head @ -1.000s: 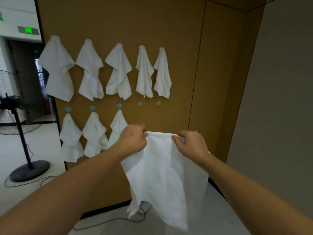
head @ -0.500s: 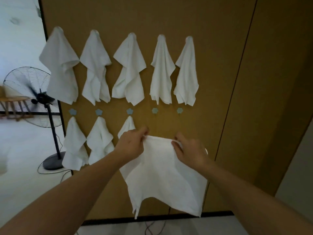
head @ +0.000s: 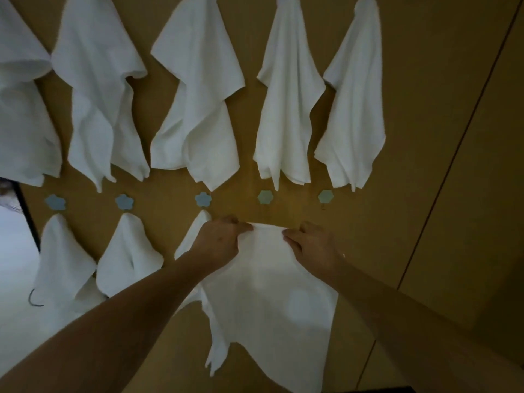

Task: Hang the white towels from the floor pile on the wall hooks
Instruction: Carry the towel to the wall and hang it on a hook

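I hold a white towel (head: 269, 302) by its top edge against the brown wall panel (head: 425, 109). My left hand (head: 218, 242) pinches the left part of that edge and my right hand (head: 314, 245) pinches the right part. The cloth hangs down below both hands. Just above the towel's edge are two bare hooks, a greenish hexagon hook (head: 265, 197) and another hexagon hook (head: 325, 197) to its right. Several white towels (head: 198, 103) hang in the upper row. Three hung towels (head: 127, 256) fill the lower row's left side, the third partly hidden behind my left hand.
Blue flower-shaped hooks (head: 203, 199) mark the lower row's left positions. A vertical seam (head: 453, 165) divides the wall panels on the right. A bright floor strip and a dark door edge (head: 25, 211) show at the far left. A dark cable end (head: 34, 300) curls low on the left.
The view has closed in on the wall and tilted; the fan and floor dropped out of sight. Both hands have carried the towel's top edge up close under the bare lower hooks.
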### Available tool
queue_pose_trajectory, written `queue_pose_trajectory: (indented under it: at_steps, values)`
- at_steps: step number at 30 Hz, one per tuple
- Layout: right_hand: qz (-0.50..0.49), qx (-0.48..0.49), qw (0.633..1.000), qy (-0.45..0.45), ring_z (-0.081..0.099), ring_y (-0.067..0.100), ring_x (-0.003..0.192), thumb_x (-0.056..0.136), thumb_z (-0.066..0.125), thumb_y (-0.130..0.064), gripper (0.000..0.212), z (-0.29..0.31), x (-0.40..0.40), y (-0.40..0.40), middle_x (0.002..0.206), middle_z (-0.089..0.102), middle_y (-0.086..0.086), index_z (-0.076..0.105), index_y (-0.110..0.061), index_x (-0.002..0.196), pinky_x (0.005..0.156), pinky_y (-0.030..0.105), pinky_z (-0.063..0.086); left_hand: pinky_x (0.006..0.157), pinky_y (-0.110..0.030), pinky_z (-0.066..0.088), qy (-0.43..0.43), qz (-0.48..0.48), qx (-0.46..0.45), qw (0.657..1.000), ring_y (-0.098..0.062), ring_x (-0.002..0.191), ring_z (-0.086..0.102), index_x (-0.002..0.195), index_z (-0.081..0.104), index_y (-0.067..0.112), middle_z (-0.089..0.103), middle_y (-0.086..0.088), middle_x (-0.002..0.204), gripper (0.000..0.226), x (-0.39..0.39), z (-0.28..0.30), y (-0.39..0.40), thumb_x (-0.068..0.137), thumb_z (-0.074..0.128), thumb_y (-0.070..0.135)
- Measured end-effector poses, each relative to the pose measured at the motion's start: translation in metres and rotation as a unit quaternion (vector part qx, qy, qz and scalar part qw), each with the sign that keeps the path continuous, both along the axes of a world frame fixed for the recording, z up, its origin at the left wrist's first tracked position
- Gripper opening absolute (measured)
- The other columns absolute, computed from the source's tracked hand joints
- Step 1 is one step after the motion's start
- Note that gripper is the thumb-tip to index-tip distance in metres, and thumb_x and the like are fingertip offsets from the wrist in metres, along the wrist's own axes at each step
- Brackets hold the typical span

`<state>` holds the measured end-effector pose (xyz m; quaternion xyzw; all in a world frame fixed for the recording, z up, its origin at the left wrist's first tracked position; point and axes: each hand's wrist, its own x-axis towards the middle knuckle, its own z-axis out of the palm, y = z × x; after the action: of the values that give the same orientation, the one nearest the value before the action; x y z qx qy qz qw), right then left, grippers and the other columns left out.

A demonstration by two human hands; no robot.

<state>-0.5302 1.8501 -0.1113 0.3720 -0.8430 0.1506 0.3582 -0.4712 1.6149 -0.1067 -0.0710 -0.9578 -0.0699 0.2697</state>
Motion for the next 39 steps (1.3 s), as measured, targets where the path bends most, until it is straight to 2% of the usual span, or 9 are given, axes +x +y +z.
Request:
queue_pose_trajectory:
  at_steps: [4, 9, 15, 19, 24, 28, 31, 35, 39]
  values:
    - [-0.022, 0.008, 1.000, 0.017, 0.052, 0.021, 0.043, 0.075, 0.082, -0.013, 0.016, 0.001, -0.078, -0.035, 0.058, 0.055, 0.007, 0.079, -0.015, 0.090, 0.047, 0.018, 0.038, 0.085, -0.034, 0.050, -0.003, 0.026, -0.022, 0.999, -0.028, 0.102, 0.061, 0.138, 0.052, 0.032, 0.056, -0.006, 0.126, 0.053, -0.079, -0.004, -0.026, 0.091, 0.048, 0.008]
    - [-0.070, 0.006, 0.998, -0.005, 0.059, 0.027, 0.049, 0.082, 0.077, -0.013, 0.011, -0.017, -0.151, -0.064, 0.068, 0.064, 0.011, 0.079, -0.015, 0.093, 0.045, 0.028, 0.050, 0.085, -0.037, 0.053, -0.045, 0.040, -0.024, 0.998, -0.027, 0.103, 0.061, 0.145, 0.041, 0.029, 0.052, -0.005, 0.133, 0.053, -0.150, -0.024, -0.039, 0.094, 0.049, 0.015]
    - [-0.056, -0.120, 0.987, -0.086, 0.065, 0.026, 0.060, 0.083, 0.075, -0.008, 0.021, -0.088, -0.162, -0.082, 0.081, 0.072, 0.012, 0.075, -0.010, 0.103, 0.052, 0.030, 0.054, 0.070, -0.031, 0.050, -0.024, -0.029, 0.077, 0.996, -0.030, 0.091, 0.064, 0.134, 0.054, 0.011, 0.063, -0.011, 0.116, 0.048, -0.183, -0.083, -0.007, 0.086, 0.058, 0.006]
    - [-0.046, -0.222, 0.965, -0.133, 0.065, 0.025, 0.067, 0.093, 0.061, -0.018, 0.022, -0.106, -0.159, -0.099, 0.085, 0.072, 0.011, 0.075, -0.007, 0.107, 0.058, 0.035, 0.054, 0.078, -0.040, 0.054, 0.016, -0.024, 0.215, 0.976, -0.030, 0.094, 0.062, 0.133, 0.054, 0.006, 0.065, -0.015, 0.111, 0.045, -0.184, -0.097, 0.013, 0.090, 0.045, 0.016]
    - [-0.039, -0.172, 0.978, -0.108, 0.059, 0.025, 0.087, 0.094, 0.058, -0.026, 0.020, -0.113, -0.161, -0.086, 0.093, 0.065, 0.005, 0.075, -0.021, 0.103, 0.077, 0.042, 0.046, 0.072, -0.037, 0.045, 0.119, 0.095, 0.191, 0.970, -0.030, 0.087, 0.054, 0.105, 0.071, 0.009, 0.062, -0.013, 0.093, 0.031, -0.172, -0.106, 0.028, 0.090, 0.047, 0.019]
    - [0.064, -0.218, 0.951, -0.209, 0.064, 0.024, 0.084, 0.091, 0.060, -0.006, 0.025, -0.126, -0.154, -0.083, 0.095, 0.067, 0.010, 0.071, -0.004, 0.113, 0.073, 0.027, 0.051, 0.064, -0.013, 0.040, 0.057, 0.092, 0.337, 0.935, -0.004, 0.071, 0.057, 0.102, 0.069, 0.012, 0.066, 0.003, 0.084, 0.022, -0.168, -0.110, 0.047, 0.093, 0.050, 0.006]
    - [0.104, -0.245, 0.924, -0.275, 0.066, 0.024, 0.095, 0.094, 0.055, -0.007, 0.027, -0.139, -0.151, -0.076, 0.104, 0.070, 0.013, 0.069, 0.000, 0.115, 0.084, 0.032, 0.055, 0.072, -0.024, 0.045, -0.089, 0.176, 0.400, 0.895, -0.017, 0.085, 0.063, 0.108, 0.067, 0.013, 0.069, -0.004, 0.095, 0.029, -0.165, -0.124, 0.058, 0.096, 0.041, 0.010]
    - [0.139, -0.205, 0.918, -0.311, 0.066, 0.026, 0.104, 0.096, 0.050, -0.022, 0.038, -0.149, -0.146, -0.059, 0.112, 0.070, 0.015, 0.065, 0.002, 0.121, 0.092, 0.033, 0.052, 0.075, -0.029, 0.042, -0.167, 0.234, 0.316, 0.904, -0.026, 0.092, 0.062, 0.113, 0.065, 0.011, 0.069, -0.010, 0.104, 0.030, -0.158, -0.137, 0.069, 0.093, 0.042, 0.009]
    - [0.130, -0.066, 0.923, -0.356, 0.060, 0.019, 0.114, 0.098, 0.052, -0.020, 0.036, -0.161, -0.142, -0.044, 0.124, 0.064, 0.009, 0.057, -0.008, 0.131, 0.097, 0.029, 0.047, 0.071, -0.028, 0.045, -0.134, 0.275, 0.267, 0.914, -0.029, 0.090, 0.064, 0.124, 0.060, 0.016, 0.070, -0.008, 0.103, 0.039, -0.131, -0.140, 0.073, 0.088, 0.047, 0.007]
